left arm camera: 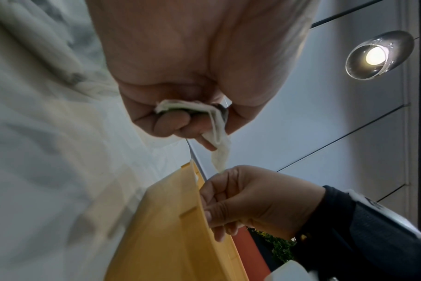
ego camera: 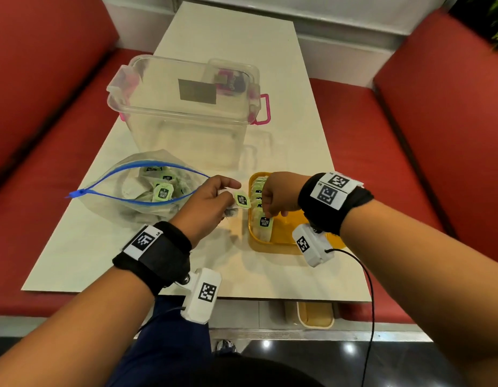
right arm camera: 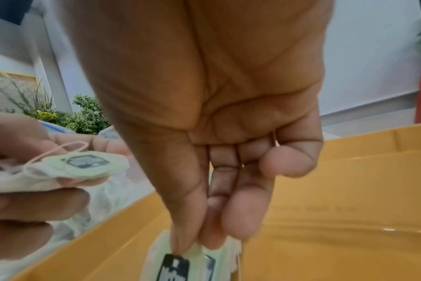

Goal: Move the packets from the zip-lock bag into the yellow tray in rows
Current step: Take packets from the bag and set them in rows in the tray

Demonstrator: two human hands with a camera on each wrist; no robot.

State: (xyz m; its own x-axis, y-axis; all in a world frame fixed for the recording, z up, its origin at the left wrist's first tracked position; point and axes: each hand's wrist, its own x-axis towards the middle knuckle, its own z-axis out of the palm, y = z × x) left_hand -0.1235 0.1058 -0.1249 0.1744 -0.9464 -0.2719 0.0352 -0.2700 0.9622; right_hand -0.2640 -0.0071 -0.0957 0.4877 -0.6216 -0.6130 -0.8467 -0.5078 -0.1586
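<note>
A clear zip-lock bag (ego camera: 125, 188) with a blue zip lies open on the table's left, with several tea packets (ego camera: 161, 192) inside. The yellow tray (ego camera: 281, 245) sits to its right, a row of packets (ego camera: 257, 191) standing along its left side. My left hand (ego camera: 211, 202) hovers between bag and tray, gripping a white packet with a green tag (ego camera: 242, 201); the same packet (left arm camera: 216, 121) shows in the left wrist view. My right hand (ego camera: 275, 196) reaches down into the tray and pinches the top of the nearest standing packet (ego camera: 264, 226), whose green tag (right arm camera: 178, 264) sits under my fingertips.
A large clear plastic box (ego camera: 186, 107) with pink latches and a lid stands behind the bag and tray. Red bench seats (ego camera: 396, 152) flank the pale table (ego camera: 130, 261). The tray's right part (right arm camera: 337, 218) holds nothing. A cable (ego camera: 368, 289) hangs from my right wrist.
</note>
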